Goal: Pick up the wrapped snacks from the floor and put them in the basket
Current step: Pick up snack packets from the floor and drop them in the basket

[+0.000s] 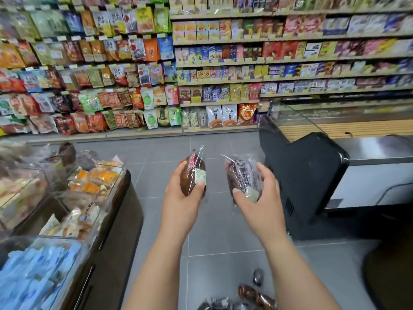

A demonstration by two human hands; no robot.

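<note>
Snack carry: left hand (181, 198) gripping one wrapped snack (192, 173), right hand (261, 198) gripping second snack (241, 175); keep holds on the body, lower into basket (unseen), return for pile (248, 294) on floor (223, 242).

Glossy clear-plastic snack wrappers (192, 173) (crinkled), matt grey tiled floor (223, 242)

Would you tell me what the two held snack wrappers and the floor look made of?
The left wrapper and right wrapper: thin clear plastic film, glossy; glare and dark contents show through. The floor: likely matte grey tile, given grout lines.
</note>
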